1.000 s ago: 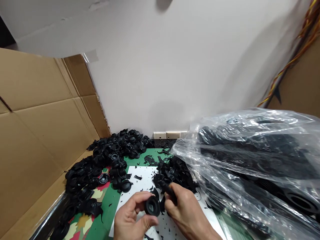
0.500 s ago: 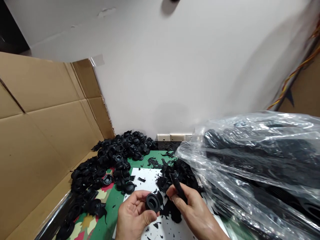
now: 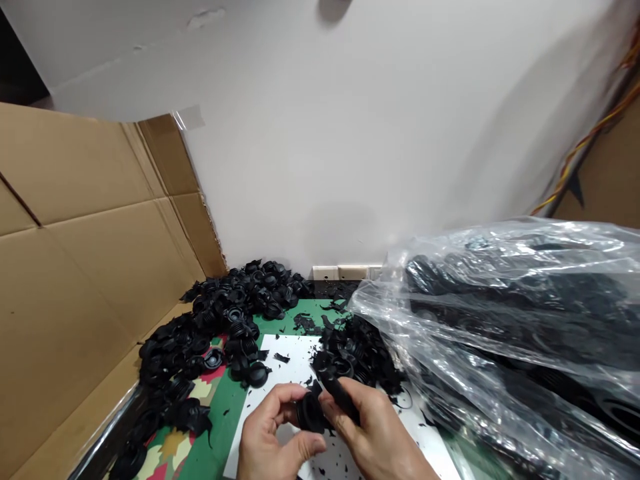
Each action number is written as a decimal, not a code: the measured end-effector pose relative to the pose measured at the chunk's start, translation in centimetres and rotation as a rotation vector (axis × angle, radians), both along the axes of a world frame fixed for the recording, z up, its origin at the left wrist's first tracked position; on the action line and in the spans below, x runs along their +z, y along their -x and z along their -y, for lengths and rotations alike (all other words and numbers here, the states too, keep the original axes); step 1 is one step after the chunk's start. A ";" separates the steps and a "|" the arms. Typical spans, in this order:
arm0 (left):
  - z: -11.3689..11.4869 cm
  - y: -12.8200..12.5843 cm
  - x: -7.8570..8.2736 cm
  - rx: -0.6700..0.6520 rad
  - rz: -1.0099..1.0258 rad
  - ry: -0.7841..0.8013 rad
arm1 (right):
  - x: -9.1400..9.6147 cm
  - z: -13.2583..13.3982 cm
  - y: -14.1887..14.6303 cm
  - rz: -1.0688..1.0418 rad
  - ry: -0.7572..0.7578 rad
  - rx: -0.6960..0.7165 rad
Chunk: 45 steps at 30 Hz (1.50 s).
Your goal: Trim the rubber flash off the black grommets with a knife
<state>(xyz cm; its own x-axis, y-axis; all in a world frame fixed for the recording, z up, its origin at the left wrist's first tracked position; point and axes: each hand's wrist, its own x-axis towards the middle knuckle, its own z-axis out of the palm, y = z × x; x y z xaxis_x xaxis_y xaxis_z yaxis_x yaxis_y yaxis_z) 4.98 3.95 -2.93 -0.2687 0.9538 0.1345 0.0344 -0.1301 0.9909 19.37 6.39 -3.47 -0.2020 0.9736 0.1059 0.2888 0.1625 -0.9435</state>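
My left hand [image 3: 276, 433] grips a round black rubber part [image 3: 309, 413] between thumb and fingers. The part is ring-shaped and now tilted toward the right. Closed around a slim black tool [image 3: 341, 399], perhaps a cutter, is my right hand [image 3: 383, 430]; its fingertips are at the part's right side. The tool points up and to the left, and its tip is hard to make out against the dark scraps. Below both hands lies a white board [image 3: 290, 347] sprinkled with black shavings. A heap of black scraps [image 3: 367, 357] sits just beyond my right hand.
Many similar black parts [image 3: 215, 320] are piled at the left on a green surface [image 3: 220, 413]. A cardboard sheet [image 3: 100, 247] stands along the left. At the right, a clear plastic bag [image 3: 500, 313] holds black pieces. A white wall [image 3: 350, 133] rises behind.
The black part has turned from facing me to tilting right. My right hand has moved left with the tool, closing the gap to the part. The view has shifted slightly.
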 end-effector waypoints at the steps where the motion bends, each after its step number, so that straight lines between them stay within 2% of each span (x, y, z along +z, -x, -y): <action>1: 0.0 0.0 0.0 -0.008 -0.018 -0.010 | -0.3 0.0 0.1 0.031 -0.022 -0.002; 8: 0.2 -0.1 -0.4 -0.044 -0.108 -0.117 | -0.9 0.1 0.4 0.203 -0.094 -0.036; 13: 0.2 -0.1 -0.6 -0.116 -0.136 -0.153 | 0.4 0.1 0.5 0.269 -0.001 -0.034; 16: 0.2 -0.1 -0.6 -0.117 -0.086 -0.126 | 1.1 0.1 0.2 0.330 0.046 -0.042; 20: 0.0 0.1 -0.3 -0.073 0.008 0.004 | 1.1 -0.1 -0.5 0.211 0.051 -0.088; 23: -0.1 0.2 -0.1 -0.071 0.045 0.098 | 1.0 -0.2 -0.7 0.068 0.055 -0.058; 29: 0.0 0.2 -0.3 -0.064 0.012 0.107 | 1.4 -0.1 -0.5 0.066 0.037 0.048; 33: 0.1 0.1 -0.4 -0.063 -0.129 0.042 | 1.1 0.0 -0.3 0.194 -0.016 0.053; 37: 0.2 0.1 -0.5 -0.130 -0.348 -0.146 | 1.0 0.2 -0.1 0.415 -0.120 0.059; 40: 0.3 0.0 -0.6 -0.183 -0.414 -0.246 | 1.6 0.2 0.0 0.550 -0.134 0.080; 42: 0.3 0.1 -0.6 -0.207 -0.371 -0.255 | 2.0 0.2 0.0 0.526 -0.093 0.056; 45: 0.2 0.3 -0.5 -0.190 -0.145 -0.137 | 2.1 0.0 -0.5 0.459 -0.038 -0.043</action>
<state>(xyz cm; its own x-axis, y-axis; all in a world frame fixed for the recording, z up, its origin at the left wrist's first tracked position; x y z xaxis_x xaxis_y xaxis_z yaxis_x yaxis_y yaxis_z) 4.64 3.76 -3.45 -0.0549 0.9556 0.2894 0.1368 -0.2799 0.9502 19.88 6.44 -1.35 -0.1959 0.9793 0.0504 0.6825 0.1731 -0.7101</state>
